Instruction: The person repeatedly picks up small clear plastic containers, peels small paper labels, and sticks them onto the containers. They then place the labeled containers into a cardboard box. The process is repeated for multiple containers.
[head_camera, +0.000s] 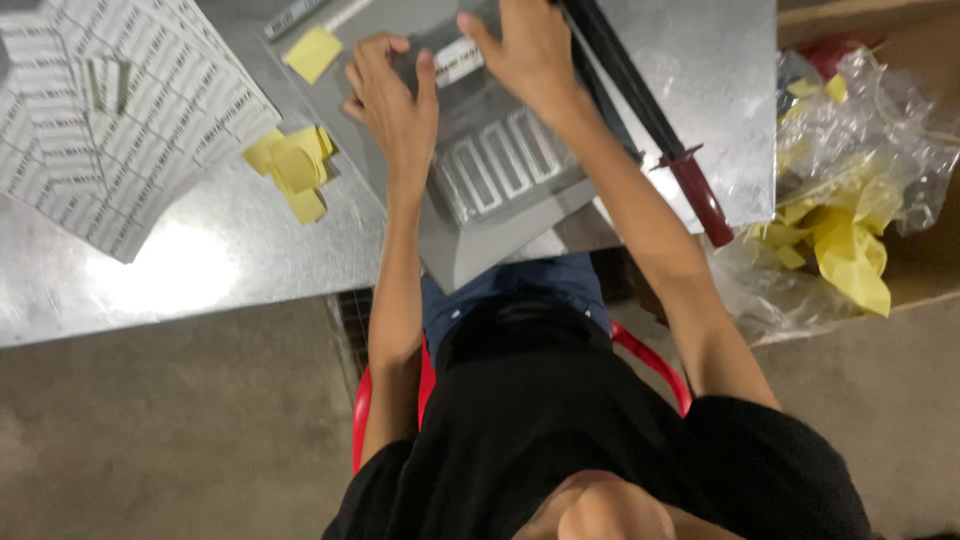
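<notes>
At the top centre of the frame, the left hand (392, 95) and right hand (525, 50) lie with fingers spread flat on a label sheet (500, 160), pressing it onto the grey paper cutter (480, 235) on the bench (200, 270). Yellow slips (295, 165) lie left of them.

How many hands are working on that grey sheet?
2: the left hand presses the grey sheet near its left edge, the right hand at its top. No others show.
</notes>
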